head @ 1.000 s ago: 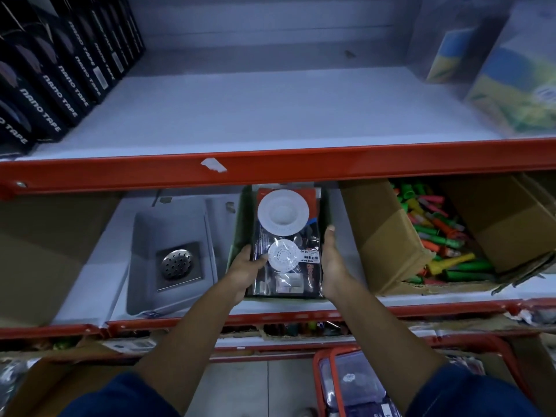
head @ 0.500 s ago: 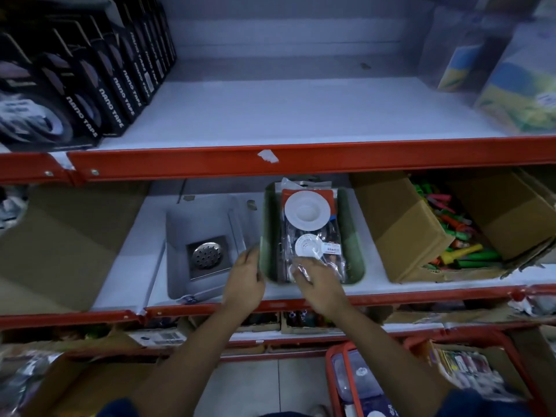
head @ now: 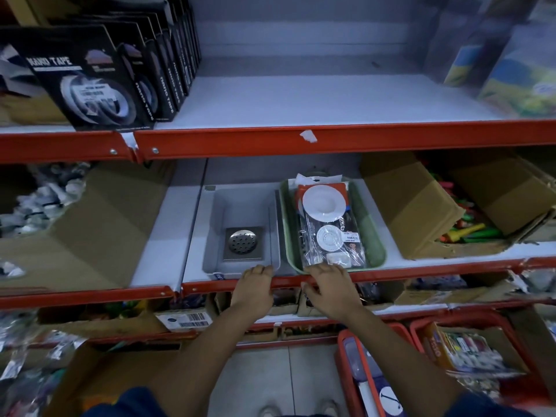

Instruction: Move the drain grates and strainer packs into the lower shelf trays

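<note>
Both our hands rest open and empty on the shelf lip: left hand at the grey tray, right hand at the green tray. One grate lies in grey, packs in green. Next, we judge, fetch more stock, perhaps from the basket at five o'clock.

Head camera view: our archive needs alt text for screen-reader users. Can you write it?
Two bare hands, left hand and right hand, rest empty at the red front edge of a store shelf, just below two trays. The grey tray holds one square metal drain grate; the green tray beside it holds clear strainer packs. Cardboard boxes flank them.
</note>
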A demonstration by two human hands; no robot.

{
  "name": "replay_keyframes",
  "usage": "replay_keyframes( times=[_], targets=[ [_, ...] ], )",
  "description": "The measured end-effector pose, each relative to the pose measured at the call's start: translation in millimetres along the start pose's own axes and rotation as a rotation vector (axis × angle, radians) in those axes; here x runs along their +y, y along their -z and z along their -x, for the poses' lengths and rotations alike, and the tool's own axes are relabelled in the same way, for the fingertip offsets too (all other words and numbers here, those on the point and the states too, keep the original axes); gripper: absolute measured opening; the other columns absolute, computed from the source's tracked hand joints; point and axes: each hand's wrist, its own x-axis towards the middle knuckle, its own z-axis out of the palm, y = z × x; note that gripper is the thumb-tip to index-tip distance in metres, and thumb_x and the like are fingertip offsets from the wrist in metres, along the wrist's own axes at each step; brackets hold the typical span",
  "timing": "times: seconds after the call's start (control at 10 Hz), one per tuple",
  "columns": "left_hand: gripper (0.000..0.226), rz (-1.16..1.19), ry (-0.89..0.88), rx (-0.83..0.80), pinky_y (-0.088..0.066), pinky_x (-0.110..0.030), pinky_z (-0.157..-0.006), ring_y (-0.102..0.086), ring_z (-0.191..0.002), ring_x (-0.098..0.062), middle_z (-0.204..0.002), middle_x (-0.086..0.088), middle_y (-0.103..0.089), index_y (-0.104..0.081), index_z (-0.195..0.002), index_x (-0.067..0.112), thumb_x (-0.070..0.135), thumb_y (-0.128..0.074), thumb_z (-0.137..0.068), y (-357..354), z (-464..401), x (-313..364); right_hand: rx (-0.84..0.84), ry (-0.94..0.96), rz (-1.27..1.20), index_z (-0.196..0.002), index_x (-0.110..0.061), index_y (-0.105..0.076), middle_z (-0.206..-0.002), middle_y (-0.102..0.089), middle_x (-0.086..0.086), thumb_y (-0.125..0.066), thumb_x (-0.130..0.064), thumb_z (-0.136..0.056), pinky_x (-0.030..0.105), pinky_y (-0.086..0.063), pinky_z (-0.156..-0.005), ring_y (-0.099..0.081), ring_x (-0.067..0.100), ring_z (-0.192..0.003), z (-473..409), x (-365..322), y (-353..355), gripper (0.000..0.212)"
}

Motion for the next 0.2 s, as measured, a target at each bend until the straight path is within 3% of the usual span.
replay_keyframes(
  times=[0.1,0.2],
  targets=[
    [0.061,0.051,-0.027,0.007,-0.032,-0.034,-0.114,-0.035,-0.137,-0.025,-0.147,-0.009,-0.04,-0.031,-0.148,0.015,0.009,-0.049,-0.09,3.1,9.3,3.5,0.031,0.032,-0.047,-0.135,-0.022,-0.049,-0.138,-0.054,0.001,-0.047,-0.039,-0.091,0.038,-0.026,-0.113,-0.044,0.023,-0.129,5.8,-3.8,3.2,0.046],
    [0.052,0.061,-0.065,0.142,-0.039,-0.035,-0.109,-0.042,-0.131,-0.025,-0.139,-0.006,-0.046,-0.041,-0.141,0.015,0.009,-0.048,-0.09,18.0,7.7,14.6,0.147,0.052,-0.097,-0.135,-0.019,-0.049,-0.134,-0.055,0.003,-0.048,-0.036,-0.092,0.039,-0.04,-0.104,-0.05,0.023,-0.122,2.5,-8.8,22.4,0.046]
  ],
)
